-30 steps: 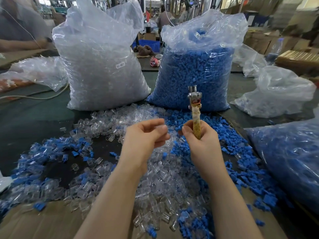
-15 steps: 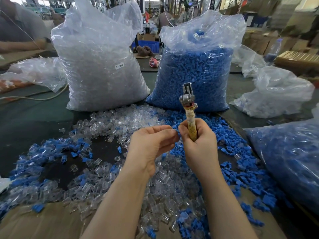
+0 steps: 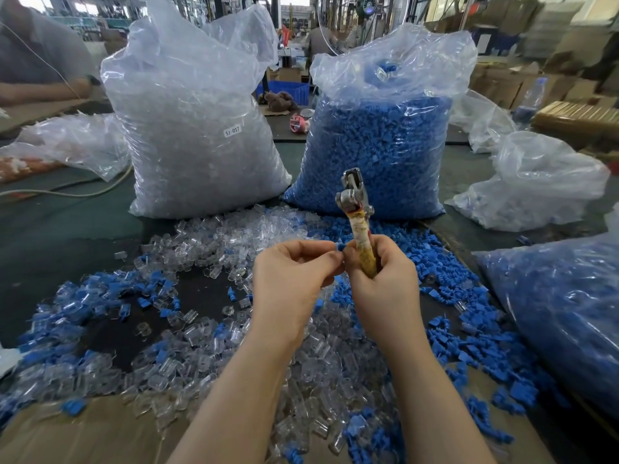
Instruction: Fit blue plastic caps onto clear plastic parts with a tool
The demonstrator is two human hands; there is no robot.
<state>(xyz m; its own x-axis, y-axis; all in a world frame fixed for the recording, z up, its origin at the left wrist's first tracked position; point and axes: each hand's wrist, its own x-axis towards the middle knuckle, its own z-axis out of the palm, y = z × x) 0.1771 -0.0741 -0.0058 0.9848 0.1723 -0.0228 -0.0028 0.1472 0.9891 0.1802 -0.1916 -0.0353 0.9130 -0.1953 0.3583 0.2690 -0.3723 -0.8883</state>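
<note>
Right hand (image 3: 385,283) is gripping the tool (image 3: 360,236) upright by its taped handle — left hand (image 3: 291,279) is pinching a blue cap (image 3: 339,246) against it, above the loose clear parts (image 3: 321,356).

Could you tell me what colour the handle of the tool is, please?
Yellowish, with pale wrapping, on the tool the right hand holds; head view.
</note>
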